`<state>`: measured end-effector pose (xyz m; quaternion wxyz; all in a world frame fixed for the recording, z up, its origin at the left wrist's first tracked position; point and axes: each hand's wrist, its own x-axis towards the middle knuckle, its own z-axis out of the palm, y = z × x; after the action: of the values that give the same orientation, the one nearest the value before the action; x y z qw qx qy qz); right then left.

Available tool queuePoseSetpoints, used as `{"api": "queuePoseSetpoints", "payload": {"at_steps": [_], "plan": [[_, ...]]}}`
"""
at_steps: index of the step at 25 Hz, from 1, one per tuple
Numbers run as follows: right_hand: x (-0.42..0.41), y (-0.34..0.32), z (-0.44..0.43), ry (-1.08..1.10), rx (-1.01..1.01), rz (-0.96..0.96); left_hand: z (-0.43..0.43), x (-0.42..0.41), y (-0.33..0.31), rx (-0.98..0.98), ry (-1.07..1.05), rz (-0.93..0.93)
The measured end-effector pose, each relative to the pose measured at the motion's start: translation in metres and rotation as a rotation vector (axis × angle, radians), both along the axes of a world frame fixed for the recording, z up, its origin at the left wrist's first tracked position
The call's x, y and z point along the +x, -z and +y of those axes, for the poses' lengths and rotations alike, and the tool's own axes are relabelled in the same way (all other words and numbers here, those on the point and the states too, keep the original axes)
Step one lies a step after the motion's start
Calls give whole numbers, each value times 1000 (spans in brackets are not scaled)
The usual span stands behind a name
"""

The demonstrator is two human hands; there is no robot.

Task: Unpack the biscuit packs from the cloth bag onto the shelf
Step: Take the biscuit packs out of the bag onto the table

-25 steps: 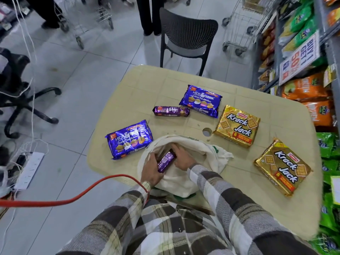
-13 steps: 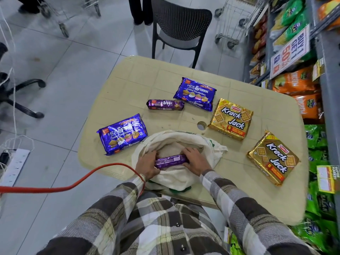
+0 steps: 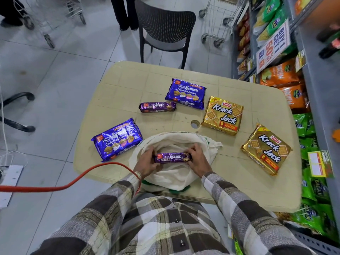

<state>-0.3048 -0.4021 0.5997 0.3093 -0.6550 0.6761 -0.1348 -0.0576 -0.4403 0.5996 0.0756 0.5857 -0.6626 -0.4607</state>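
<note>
A white cloth bag (image 3: 176,175) lies open at the near edge of a beige table (image 3: 230,184). Over its mouth I hold a slim purple Hide & Seek roll (image 3: 173,157) level, my left hand (image 3: 147,162) gripping its left end and my right hand (image 3: 197,160) its right end. On the table lie another slim purple roll (image 3: 157,107), two large purple Hide & Seek packs (image 3: 117,139) (image 3: 185,93) and two gold Krack Jack packs (image 3: 222,115) (image 3: 266,149).
Store shelves (image 3: 312,92) with snack bags and a price sign run along the right. A dark chair (image 3: 163,30) stands behind the table, with a trolley (image 3: 217,21) and a person's legs (image 3: 125,13) beyond. An orange cable (image 3: 55,186) crosses the floor at left.
The slim purple roll turned from tilted to level and rose out of the bag's mouth, both hands moving to its ends. The camera view shifted slightly.
</note>
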Motion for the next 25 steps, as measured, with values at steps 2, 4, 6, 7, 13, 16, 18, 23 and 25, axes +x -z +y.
{"api": "queuePoseSetpoints", "payload": {"at_steps": [2, 4, 6, 7, 13, 16, 18, 23, 25], "plan": [[-1, -1, 2, 6, -12, -13, 0, 4, 1, -16, 24, 9], [0, -1, 2, 16, -18, -13, -2, 6, 2, -23, 21, 21], [0, -4, 2, 30, -17, -19, -5, 5, -1, -51, 48, 11], [-2, -5, 2, 37, -17, -22, -8, 5, -3, -74, 66, 8], [-26, -39, -20, -19, -60, -30, -49, 0, -30, -155, 139, 52], [-43, -61, -38, 17, -110, -8, -79, -21, -48, -235, 158, 78], [-58, -72, -44, 71, -133, 17, -95, -41, -60, -278, 194, 91], [-112, -82, -23, 259, -151, 50, -109, -116, -71, -268, 301, 161], [-137, -79, 1, 350, -139, 75, -100, -153, -69, -269, 386, 159]]}}
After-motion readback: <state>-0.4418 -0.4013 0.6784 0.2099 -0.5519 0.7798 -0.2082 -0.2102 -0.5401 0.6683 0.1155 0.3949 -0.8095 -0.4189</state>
